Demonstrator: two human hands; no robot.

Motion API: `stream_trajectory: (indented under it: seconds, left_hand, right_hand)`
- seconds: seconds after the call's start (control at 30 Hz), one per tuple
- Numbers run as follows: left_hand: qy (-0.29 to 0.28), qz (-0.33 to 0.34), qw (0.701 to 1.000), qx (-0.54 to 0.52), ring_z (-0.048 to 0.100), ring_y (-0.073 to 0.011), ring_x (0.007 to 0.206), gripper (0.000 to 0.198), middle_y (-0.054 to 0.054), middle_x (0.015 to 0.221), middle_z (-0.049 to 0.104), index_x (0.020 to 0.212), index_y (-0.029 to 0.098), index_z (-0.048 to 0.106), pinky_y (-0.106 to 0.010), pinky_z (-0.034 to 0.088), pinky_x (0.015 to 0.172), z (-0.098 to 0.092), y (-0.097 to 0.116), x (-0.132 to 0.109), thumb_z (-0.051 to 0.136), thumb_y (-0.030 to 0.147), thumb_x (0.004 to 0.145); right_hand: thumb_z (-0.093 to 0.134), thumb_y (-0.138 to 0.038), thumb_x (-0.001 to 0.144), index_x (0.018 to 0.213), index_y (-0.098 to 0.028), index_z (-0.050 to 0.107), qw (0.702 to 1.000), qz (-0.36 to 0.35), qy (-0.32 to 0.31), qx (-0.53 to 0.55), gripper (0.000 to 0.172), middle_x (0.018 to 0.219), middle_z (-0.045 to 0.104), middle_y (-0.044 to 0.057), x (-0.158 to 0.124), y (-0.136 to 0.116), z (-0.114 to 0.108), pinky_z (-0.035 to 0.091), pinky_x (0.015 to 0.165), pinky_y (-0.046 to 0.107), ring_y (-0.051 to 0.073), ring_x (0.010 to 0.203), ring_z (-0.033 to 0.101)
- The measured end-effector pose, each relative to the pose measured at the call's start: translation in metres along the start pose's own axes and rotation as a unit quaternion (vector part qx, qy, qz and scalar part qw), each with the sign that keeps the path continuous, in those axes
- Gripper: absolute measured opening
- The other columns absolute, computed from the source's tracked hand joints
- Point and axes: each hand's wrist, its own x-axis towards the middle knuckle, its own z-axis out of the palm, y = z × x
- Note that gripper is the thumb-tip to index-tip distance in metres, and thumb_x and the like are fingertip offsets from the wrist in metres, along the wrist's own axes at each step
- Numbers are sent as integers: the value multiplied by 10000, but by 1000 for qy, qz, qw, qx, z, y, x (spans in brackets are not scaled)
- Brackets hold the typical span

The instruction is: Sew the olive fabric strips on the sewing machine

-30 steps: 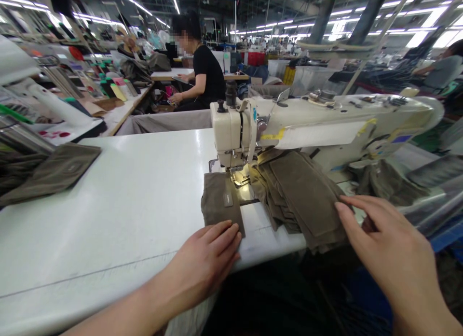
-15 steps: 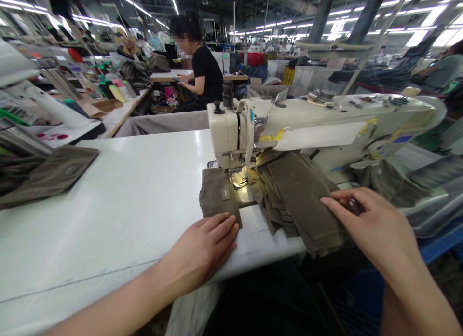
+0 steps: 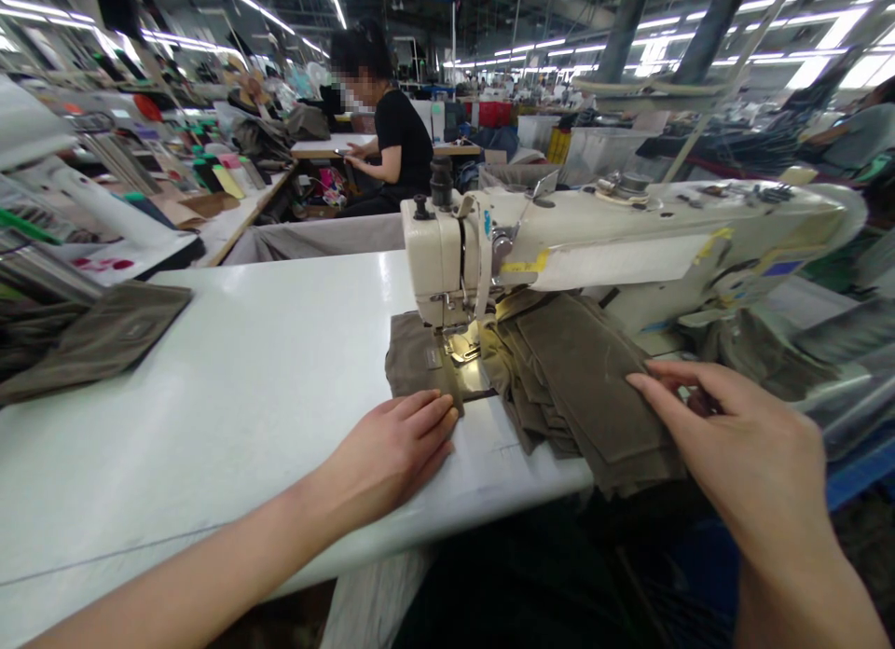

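Under the needle of a cream sewing machine lies a brown fabric piece with a small label. My left hand rests flat on its near end, fingers stretched out and side by side. To the right of the needle, a fanned stack of brown fabric pieces hangs partly over the table's front edge. My right hand pinches the right edge of the stack's top piece between thumb and forefinger. The other fingers of that hand are curled and partly hidden.
Another labelled brown fabric piece lies at the left of the white table. Dark thread cones stand above the machine. A seated co-worker in a black top is beyond the table. More brown cloth lies at the right.
The labelled piece under the needle has slid away from me, my left hand moving with it. My right hand has shifted slightly right along the stack's edge.
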Motion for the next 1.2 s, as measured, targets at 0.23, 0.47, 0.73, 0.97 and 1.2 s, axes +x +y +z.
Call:
stream_trajectory:
  seconds: [0.23,0.47,0.73,0.97,1.2]
  left_hand:
    - [-11,-5,1000,-6,661,-289,1146,342,-136,1232,705,1242,99,654,-425,630,890,1,-10,5,455,277,1028]
    - [-19,-13,999,-23,658,-281,1144,334,-148,1222,699,1242,110,657,-428,622,891,2,-21,10,448,253,1024]
    - [-24,-20,999,-11,652,-281,1145,344,-147,1222,694,1243,109,648,-425,608,900,6,-32,16,435,278,1031]
    - [-38,-35,999,-13,652,-268,1128,355,-146,1199,689,1237,111,644,-414,604,893,9,-42,20,411,295,1042]
    - [-41,-34,998,-15,667,-263,1084,354,-146,1176,692,1202,110,657,-416,603,884,9,-52,26,390,282,1046]
  right_hand:
    - [503,-727,854,711,-261,635,993,84,-68,-45,505,654,632,18,3,3,2,355,539,323,215,579,585]
    - [567,-535,927,732,-240,580,998,-51,-5,24,354,800,632,32,9,-8,-5,417,669,325,198,716,581]
    - [677,-530,844,810,-223,626,990,64,44,116,313,743,632,5,1,-8,-11,423,576,288,163,622,583]
    - [765,-425,790,812,-192,691,969,57,202,130,246,770,658,29,-3,-20,-18,446,585,289,160,635,586]
    - [788,-390,793,1004,-185,765,956,71,222,180,296,860,723,70,-7,-22,-20,444,577,333,191,649,633]
